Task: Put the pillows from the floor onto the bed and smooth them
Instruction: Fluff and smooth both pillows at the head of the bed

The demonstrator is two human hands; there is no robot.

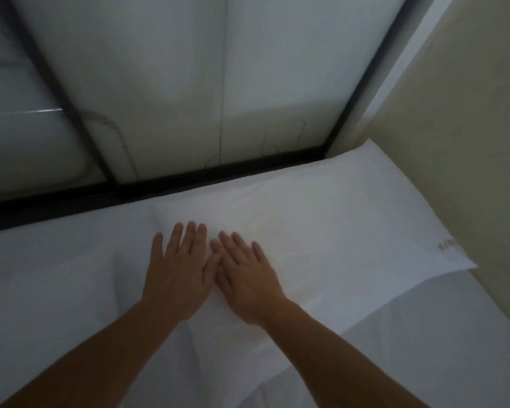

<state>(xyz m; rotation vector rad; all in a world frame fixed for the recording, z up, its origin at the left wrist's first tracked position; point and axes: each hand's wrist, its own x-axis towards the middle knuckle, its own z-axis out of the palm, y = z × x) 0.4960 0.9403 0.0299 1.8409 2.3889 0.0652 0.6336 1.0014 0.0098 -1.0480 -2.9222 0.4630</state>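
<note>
A white pillow (321,228) lies flat on the bed (42,275), its long side along the head end and its right end near the wall. Both my hands rest palm down on its near left part, side by side with thumbs touching. My left hand (178,272) has its fingers spread flat over the pillow's left edge. My right hand (245,278) lies flat just to the right of it. Neither hand grips anything. No other pillow is in view.
A black frame bar (159,184) runs along the head of the bed, with pale window panels (189,83) behind it. A beige wall (468,128) stands close on the right. White sheet covers the bed to the left and in front.
</note>
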